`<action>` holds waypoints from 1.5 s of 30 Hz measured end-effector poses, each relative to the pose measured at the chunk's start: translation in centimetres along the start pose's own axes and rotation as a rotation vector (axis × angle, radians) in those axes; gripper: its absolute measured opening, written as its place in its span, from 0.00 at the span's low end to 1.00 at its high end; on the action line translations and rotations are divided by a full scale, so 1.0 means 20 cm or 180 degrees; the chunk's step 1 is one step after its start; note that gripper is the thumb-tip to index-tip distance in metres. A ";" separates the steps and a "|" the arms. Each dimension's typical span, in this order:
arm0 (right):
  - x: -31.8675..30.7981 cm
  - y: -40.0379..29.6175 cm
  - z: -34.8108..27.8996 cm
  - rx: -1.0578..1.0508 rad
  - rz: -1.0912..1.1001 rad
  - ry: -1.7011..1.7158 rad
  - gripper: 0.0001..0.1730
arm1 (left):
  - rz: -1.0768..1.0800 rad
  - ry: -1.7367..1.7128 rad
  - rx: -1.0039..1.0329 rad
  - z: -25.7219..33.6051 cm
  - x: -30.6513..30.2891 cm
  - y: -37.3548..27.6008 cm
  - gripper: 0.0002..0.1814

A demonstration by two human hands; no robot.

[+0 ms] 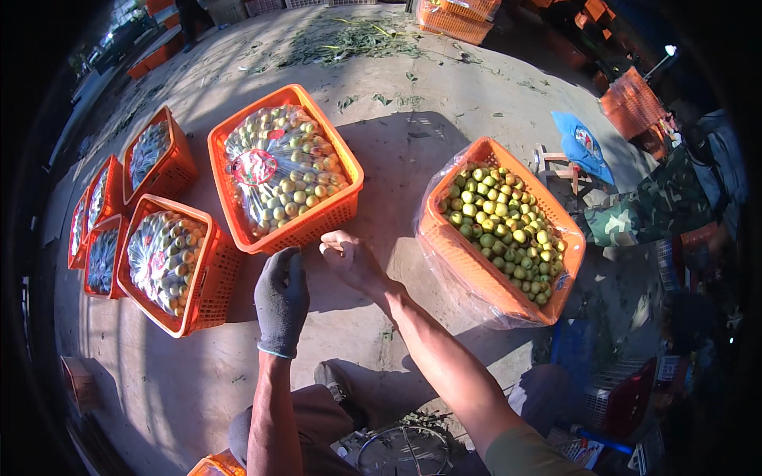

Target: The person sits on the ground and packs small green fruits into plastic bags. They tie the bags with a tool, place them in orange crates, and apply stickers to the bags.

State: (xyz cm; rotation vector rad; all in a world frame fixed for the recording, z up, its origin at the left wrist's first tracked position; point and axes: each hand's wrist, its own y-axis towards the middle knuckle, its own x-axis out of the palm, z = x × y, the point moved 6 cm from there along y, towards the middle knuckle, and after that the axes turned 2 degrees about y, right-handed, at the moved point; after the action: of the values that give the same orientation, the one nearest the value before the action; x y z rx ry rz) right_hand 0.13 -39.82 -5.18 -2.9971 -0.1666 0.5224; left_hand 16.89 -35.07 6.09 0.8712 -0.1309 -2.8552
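Note:
My left hand, in a dark grey knit glove, is just below the near rim of a large orange plastic crate and looks empty, its fingers partly bent. My bare right hand is beside it under the same rim, fingers curled; whether it holds something small cannot be told. Inside that crate lies a clear plastic bag of green and reddish fruit, gathered closed, with a red round label. To the right stands another orange crate, lined with clear plastic and filled with loose green fruit.
Several orange crates with bagged fruit stand at left. A low wooden stool with a blue bag is at right, near a person's camouflage sleeve or trouser leg. Leaves litter the floor; a wire ring lies by my feet.

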 end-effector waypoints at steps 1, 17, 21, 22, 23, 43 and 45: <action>-0.19 0.00 -0.05 -0.0634 0.0624 -0.0685 0.19 | -0.0098 0.0077 -0.0005 -0.02 0.04 0.00 0.12; -1.43 -0.93 0.90 0.0639 0.1694 -0.3364 0.25 | -0.1612 0.0339 0.0171 0.12 0.99 -0.48 0.12; -1.45 -1.03 0.87 0.0936 0.1245 -0.3090 0.29 | -0.1727 0.0359 0.0027 0.16 1.05 -0.56 0.12; -1.44 -1.07 0.90 0.0829 0.1267 -0.3105 0.29 | -0.1625 0.0350 0.0058 0.19 1.06 -0.55 0.12; -1.48 -1.14 0.98 0.0784 0.1336 -0.3175 0.29 | -0.1560 0.0330 0.0061 0.25 1.10 -0.53 0.12; -1.31 -2.62 0.45 0.1511 0.0606 -0.1057 0.15 | -0.1515 -0.1582 -0.2738 -0.79 1.16 -0.86 0.32; -1.83 -2.52 0.58 0.1294 0.2299 -0.1024 0.17 | -0.1926 -0.1990 -0.3067 -0.94 1.08 -0.91 0.27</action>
State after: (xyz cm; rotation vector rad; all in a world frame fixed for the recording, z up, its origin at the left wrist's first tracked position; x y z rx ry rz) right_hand -42.73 6.43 1.69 -2.4756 0.9112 0.9525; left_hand 7.53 -21.57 -23.56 -0.2265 1.5078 -2.9502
